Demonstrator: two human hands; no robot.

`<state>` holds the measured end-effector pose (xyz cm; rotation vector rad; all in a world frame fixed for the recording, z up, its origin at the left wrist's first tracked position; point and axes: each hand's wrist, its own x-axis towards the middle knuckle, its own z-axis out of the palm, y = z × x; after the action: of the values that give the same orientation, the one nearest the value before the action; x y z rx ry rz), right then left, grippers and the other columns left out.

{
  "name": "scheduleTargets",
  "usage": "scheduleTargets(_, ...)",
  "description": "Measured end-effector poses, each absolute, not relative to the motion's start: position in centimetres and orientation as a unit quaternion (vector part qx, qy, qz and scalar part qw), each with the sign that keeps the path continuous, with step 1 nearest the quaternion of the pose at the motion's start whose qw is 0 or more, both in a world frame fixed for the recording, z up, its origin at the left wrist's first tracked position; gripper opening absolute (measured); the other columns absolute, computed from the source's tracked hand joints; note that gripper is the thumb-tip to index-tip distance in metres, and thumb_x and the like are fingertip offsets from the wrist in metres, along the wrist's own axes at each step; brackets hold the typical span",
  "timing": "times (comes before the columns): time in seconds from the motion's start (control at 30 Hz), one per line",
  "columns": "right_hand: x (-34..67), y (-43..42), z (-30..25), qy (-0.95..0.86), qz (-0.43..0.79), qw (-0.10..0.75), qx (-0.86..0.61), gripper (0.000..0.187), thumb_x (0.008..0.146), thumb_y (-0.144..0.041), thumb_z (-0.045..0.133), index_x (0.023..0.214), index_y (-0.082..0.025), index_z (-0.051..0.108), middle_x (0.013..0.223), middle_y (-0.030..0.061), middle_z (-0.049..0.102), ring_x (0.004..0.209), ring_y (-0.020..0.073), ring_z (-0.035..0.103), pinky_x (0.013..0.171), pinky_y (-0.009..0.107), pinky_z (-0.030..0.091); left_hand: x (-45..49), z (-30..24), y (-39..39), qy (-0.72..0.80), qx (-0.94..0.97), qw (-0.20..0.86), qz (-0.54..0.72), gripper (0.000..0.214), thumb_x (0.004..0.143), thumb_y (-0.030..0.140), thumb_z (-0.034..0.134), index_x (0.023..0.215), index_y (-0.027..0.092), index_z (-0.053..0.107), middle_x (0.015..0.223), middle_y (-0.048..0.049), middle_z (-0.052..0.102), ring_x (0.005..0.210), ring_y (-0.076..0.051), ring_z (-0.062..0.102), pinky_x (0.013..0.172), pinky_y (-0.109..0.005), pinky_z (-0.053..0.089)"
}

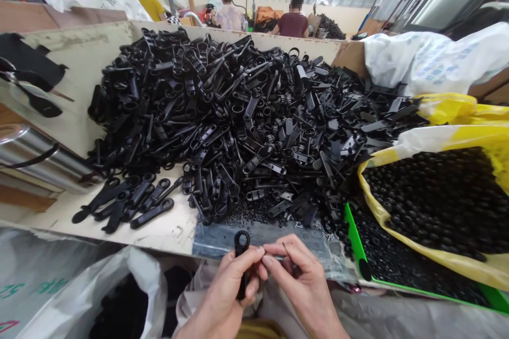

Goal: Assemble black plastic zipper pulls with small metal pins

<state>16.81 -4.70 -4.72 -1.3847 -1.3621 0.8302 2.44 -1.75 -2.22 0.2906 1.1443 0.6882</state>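
Note:
My left hand (234, 280) is closed around a black plastic handle-shaped part (242, 242), its ringed end pointing up and away from me. Close beside it, my right hand (298, 275) has thumb and fingers pinched together, touching the left fingertips. Whatever sits in that pinch is too small to make out. Both hands are above my lap at the table's front edge. Just beyond them lies a heap of loose black plastic parts (222, 116), with small metal pins (254, 214) scattered at its foot. Several similar long parts with ring ends (153, 212) lie to the left on the pale board.
At right, a yellow-edged bag (437, 185) holds black round pieces, beside a green tray (353, 238) of small black bits. A steel flask (47, 159) lies at left. Below it stands a white sack (147, 286). Several people sit beyond the back panel (322, 50).

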Motion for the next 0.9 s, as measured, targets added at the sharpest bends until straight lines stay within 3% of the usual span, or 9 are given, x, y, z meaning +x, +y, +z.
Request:
scheduleTargets(0.1,16.9,-4.9,-4.7,-0.575,0.322,0.479,-0.58,0.012,0.095,-0.031,0.069,0.094,-0.024,0.08,0.08,0.0018,0.065,0.057,0.0139,0.052,0.051,0.024,0.043,2.5,-2.1,-1.8,0.526,0.128,0.788,0.292,0.04,0.058,0.046,0.088,0.062,0.016,0.062,0.058,0.0036,0.058,0.043,-0.003,0.034,0.048,-0.021,0.023)
scheduleTargets(0.23,17.5,-4.8,-4.5,-0.572,0.308,0.483,-0.587,0.011,0.094,-0.028,0.068,0.089,-0.023,0.077,0.077,0.0014,0.065,0.056,0.0137,0.051,0.049,0.024,0.042,2.0,-2.1,-2.0,0.495,0.139,0.817,0.261,0.034,0.067,0.042,0.083,0.084,0.018,0.065,0.067,0.0011,0.064,0.047,-0.006,0.04,0.048,-0.022,0.019)
scheduleTargets(0.37,18.2,-4.7,-4.3,-0.566,0.308,0.489,-0.588,0.009,0.091,-0.026,0.068,0.087,-0.022,0.076,0.076,0.0009,0.063,0.054,0.0132,0.049,0.046,0.023,0.04,1.0,-1.3,-1.9,0.444,0.194,0.845,0.226,0.04,0.066,0.021,0.068,0.105,0.02,0.061,0.074,-0.0005,0.068,0.053,-0.01,0.045,0.051,-0.024,0.025)
scheduleTargets(0.53,17.6,-4.9,-4.5,-0.617,0.323,0.457,-0.554,0.011,0.091,-0.02,0.066,0.096,-0.023,0.076,0.083,0.0017,0.065,0.059,0.0136,0.053,0.051,0.024,0.042,0.2,-0.6,-2.4,0.491,0.233,0.807,0.23,0.041,0.068,0.021,0.073,0.108,0.021,0.064,0.077,0.0023,0.065,0.063,-0.01,0.052,0.059,-0.023,0.038)
scheduleTargets(0.7,17.1,-4.6,-4.6,-0.653,0.293,0.447,-0.537,0.014,0.093,-0.018,0.065,0.102,-0.022,0.075,0.088,0.0022,0.066,0.059,0.0128,0.053,0.053,0.024,0.043,0.0,-1.9,-2.9,0.525,0.24,0.78,0.242,0.074,0.07,0.024,0.076,0.14,0.021,0.054,0.081,0.0004,0.069,0.065,-0.014,0.056,0.064,-0.026,0.045)
scheduleTargets(0.9,17.1,-4.5,-5.1,-0.627,0.312,0.441,-0.561,0.013,0.094,-0.018,0.065,0.102,-0.024,0.074,0.087,0.0001,0.065,0.056,0.012,0.05,0.052,0.025,0.04,0.3,-2.8,-2.5,0.488,0.329,0.76,0.275,0.041,0.072,0.024,0.072,0.112,0.024,0.075,0.097,-0.0045,0.073,0.079,-0.018,0.059,0.075,-0.027,0.049)
